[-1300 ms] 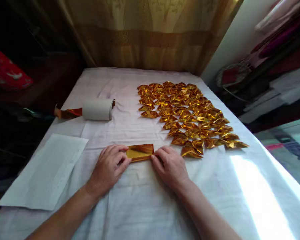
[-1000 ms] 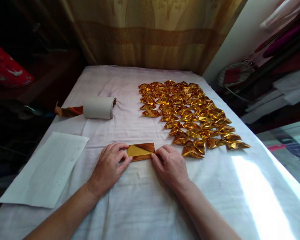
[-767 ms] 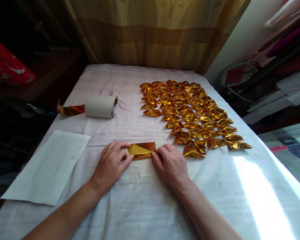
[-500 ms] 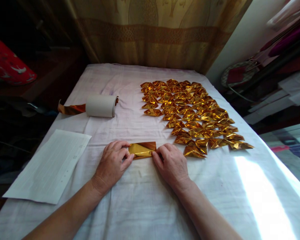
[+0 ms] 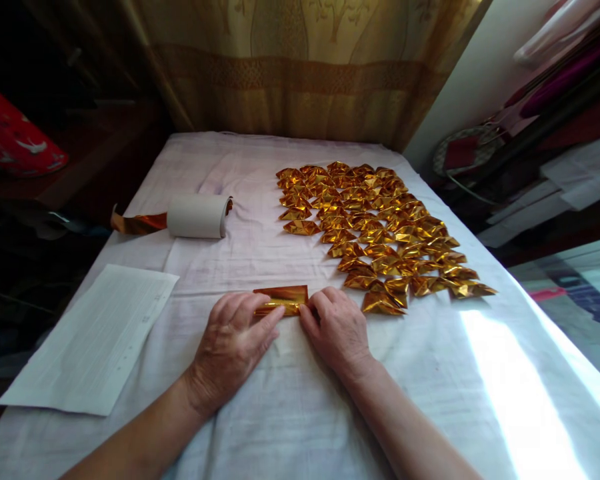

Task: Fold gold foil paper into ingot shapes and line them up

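A small folded strip of gold foil paper (image 5: 282, 297) lies on the white cloth (image 5: 290, 400) in front of me. My left hand (image 5: 233, 343) covers its left end, thumb and fingers pinched on the near edge. My right hand (image 5: 336, 327) grips its right end, fingers curled on the foil. Just right of my right hand begins a large spread of several folded gold foil pieces (image 5: 375, 227), laid in rows toward the far right of the table.
A white paper roll (image 5: 196, 216) with a gold foil tail (image 5: 136, 223) lies at the left. A white sheet of paper (image 5: 93, 337) lies at the near left edge. A curtain (image 5: 300, 73) hangs behind. Bright sunlight falls on the near right cloth.
The foil strip has become narrower, its near edge folded up. My left hand has slid right over more of the strip. My right hand has stayed at the right end.
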